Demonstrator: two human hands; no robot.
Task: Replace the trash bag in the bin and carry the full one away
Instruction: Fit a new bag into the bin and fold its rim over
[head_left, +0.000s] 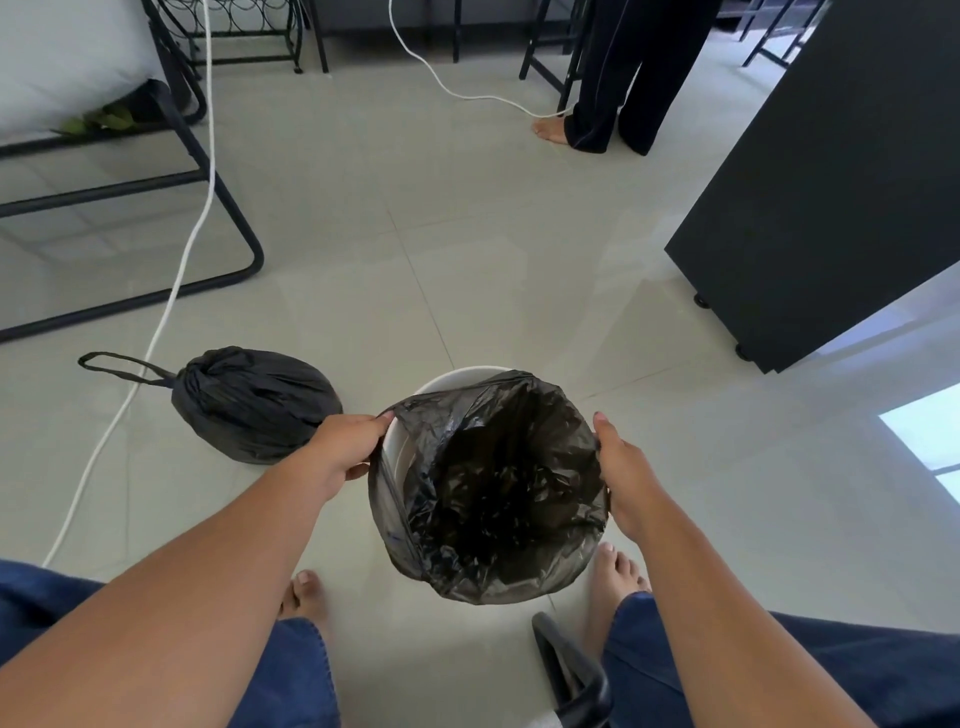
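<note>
A white round bin (457, 376) stands on the tiled floor between my feet. A fresh black trash bag (493, 493) hangs open inside it, its rim folded over the near and right edges while the far left rim of the bin shows bare. My left hand (345, 449) pinches the bag's left edge at the bin's rim. My right hand (623, 483) grips the bag's right edge over the rim. The full black bag (254, 402), tied shut with a drawstring loop pointing left, lies on the floor to the left of the bin.
A white cable (182, 270) runs across the floor past the full bag. A black metal frame (228, 218) stands at the left, a black cabinet on castors (810, 197) at the right. Another person's legs (608, 104) stand at the back. A black object (571, 670) lies by my right foot.
</note>
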